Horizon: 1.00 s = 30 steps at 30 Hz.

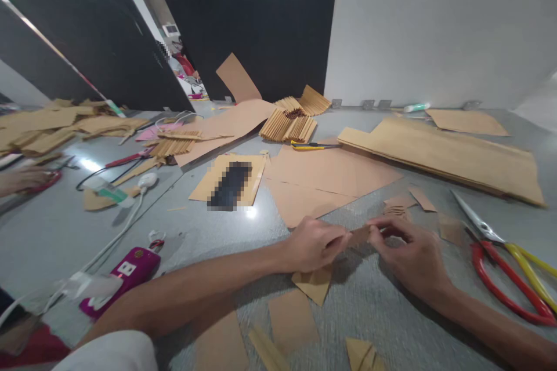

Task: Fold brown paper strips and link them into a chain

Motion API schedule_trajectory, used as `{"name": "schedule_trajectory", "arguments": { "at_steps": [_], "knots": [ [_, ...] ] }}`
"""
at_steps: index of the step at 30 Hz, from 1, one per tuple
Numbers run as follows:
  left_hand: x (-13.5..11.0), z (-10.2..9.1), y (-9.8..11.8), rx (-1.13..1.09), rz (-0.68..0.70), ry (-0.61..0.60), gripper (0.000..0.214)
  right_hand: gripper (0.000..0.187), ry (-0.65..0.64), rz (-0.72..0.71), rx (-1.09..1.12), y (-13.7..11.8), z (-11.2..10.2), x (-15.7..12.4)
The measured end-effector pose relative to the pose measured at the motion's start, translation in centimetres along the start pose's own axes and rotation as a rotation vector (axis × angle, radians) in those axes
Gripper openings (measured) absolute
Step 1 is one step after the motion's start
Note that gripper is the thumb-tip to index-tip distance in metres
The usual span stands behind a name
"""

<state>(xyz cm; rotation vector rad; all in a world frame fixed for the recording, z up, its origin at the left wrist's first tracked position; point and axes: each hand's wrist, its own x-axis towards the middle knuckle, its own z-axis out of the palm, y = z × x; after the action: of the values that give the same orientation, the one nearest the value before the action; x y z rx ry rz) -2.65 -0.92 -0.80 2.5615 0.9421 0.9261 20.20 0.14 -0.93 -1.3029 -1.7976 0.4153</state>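
Between my two hands is a small strip of brown paper (360,236). My left hand (314,243) pinches one end of it, and the fingers of my right hand (402,246) are closed on the other end. Under my left hand a folded tan paper piece (317,285) sticks out. Just beyond my right hand lie small cut paper pieces (398,203), some of them stacked. More cut pieces, among them a square of brown paper (292,320), rest on the table nearer to me.
Red- and yellow-handled scissors (500,249) lie open at right. Large brown sheets (322,177), a yellow utility knife (308,145) and pleated paper bundles (289,126) lie farther back. A purple power strip (126,278) with white cables stands at left. Another person's hand (30,179) shows at far left.
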Motion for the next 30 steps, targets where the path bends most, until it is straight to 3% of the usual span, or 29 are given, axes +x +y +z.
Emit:
{"name": "schedule_trajectory", "arguments": {
  "at_steps": [2,4,9,15,21,27,30],
  "knots": [
    [-0.1,0.1,-0.2,-0.010,-0.014,0.058,0.038,0.011,0.022,0.134,0.065,0.5,-0.1,0.3],
    [-0.2,0.1,-0.3,-0.012,-0.047,0.087,0.040,0.012,0.017,0.146,0.124,0.7,-0.1,0.5],
    [0.1,-0.1,-0.2,-0.023,-0.067,0.014,0.037,0.019,-0.169,-0.124,0.087,0.1,0.1,0.1],
    [0.3,-0.3,-0.1,-0.041,-0.081,-0.035,0.026,0.014,-0.311,-0.369,-0.008,0.0,0.3,-0.3],
    [0.0,0.4,-0.4,-0.022,-0.113,0.025,0.021,0.012,-0.253,-0.384,-0.057,-0.3,0.2,-0.7],
    [0.0,-0.1,-0.1,-0.046,-0.178,0.040,0.023,0.009,-0.013,-0.138,-0.061,0.3,0.0,-0.2],
    [0.2,-0.7,0.4,-0.076,-0.239,0.040,0.023,0.010,-0.101,-0.175,-0.026,0.2,0.0,0.1]
  ]
}}
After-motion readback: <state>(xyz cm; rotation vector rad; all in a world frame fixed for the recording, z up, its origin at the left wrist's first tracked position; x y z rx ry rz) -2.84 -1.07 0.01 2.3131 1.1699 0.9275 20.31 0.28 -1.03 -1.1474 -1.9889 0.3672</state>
